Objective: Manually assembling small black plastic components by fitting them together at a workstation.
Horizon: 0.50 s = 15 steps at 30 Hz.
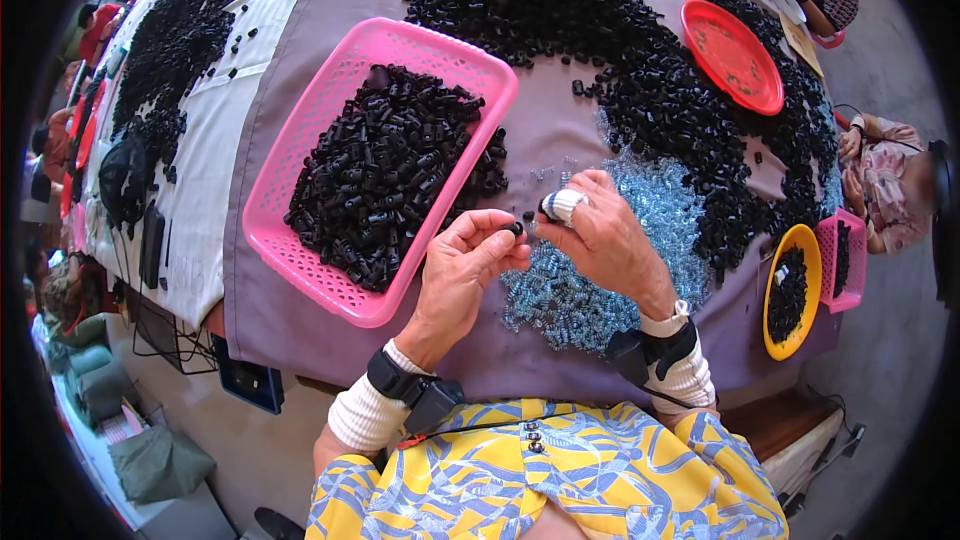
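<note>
My left hand (pixel 462 275) pinches a small black plastic part (pixel 515 228) between thumb and fingertips. Close beside it, my right hand (pixel 610 240) is closed, thumb against curled fingers, with another small black piece (pixel 528 215) at the thumb tip. A white wrap with dark stripes (pixel 563 204) covers one right finger. Beneath the right hand spreads a heap of small pale-blue coil springs (pixel 570 305). Left of my hands stands a pink perforated basket (pixel 268 230), holding many black plastic parts (pixel 385 170); more lie against its right side.
A broad pile of black parts (pixel 540 0) covers the far purple cloth (pixel 480 360). A red plate (pixel 735 55) rests on it. At right are a yellow bowl (pixel 812 285) of black parts and a small pink basket (pixel 856 280). Other people sit along both sides.
</note>
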Tool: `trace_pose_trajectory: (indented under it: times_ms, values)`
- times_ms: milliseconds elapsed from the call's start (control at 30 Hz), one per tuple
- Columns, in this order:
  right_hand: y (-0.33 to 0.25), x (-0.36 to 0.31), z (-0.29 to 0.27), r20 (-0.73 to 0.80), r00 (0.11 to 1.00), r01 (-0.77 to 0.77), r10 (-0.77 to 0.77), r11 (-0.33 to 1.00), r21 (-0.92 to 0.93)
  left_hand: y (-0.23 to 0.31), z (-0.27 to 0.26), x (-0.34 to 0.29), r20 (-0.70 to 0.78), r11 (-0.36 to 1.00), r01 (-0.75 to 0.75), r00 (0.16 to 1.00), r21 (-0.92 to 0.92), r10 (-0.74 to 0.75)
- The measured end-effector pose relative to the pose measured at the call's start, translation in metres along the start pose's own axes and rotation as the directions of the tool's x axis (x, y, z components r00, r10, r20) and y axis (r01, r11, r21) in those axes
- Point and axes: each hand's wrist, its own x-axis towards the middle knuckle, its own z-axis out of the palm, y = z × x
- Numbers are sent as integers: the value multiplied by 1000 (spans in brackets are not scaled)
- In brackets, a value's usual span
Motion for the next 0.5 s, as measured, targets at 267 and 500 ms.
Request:
trace_pose_trajectory:
  times_ms: [267, 500]
  values:
    - [-6, 4, -2, 107, 994, 47, -32, 989, -141, 1, 3, 3, 31, 987, -65, 998, 145, 61]
    - [-8, 6, -4, 104, 993, 63, -46, 984, -168, 3, 5, 3, 44, 972, -89, 996, 217, 82]
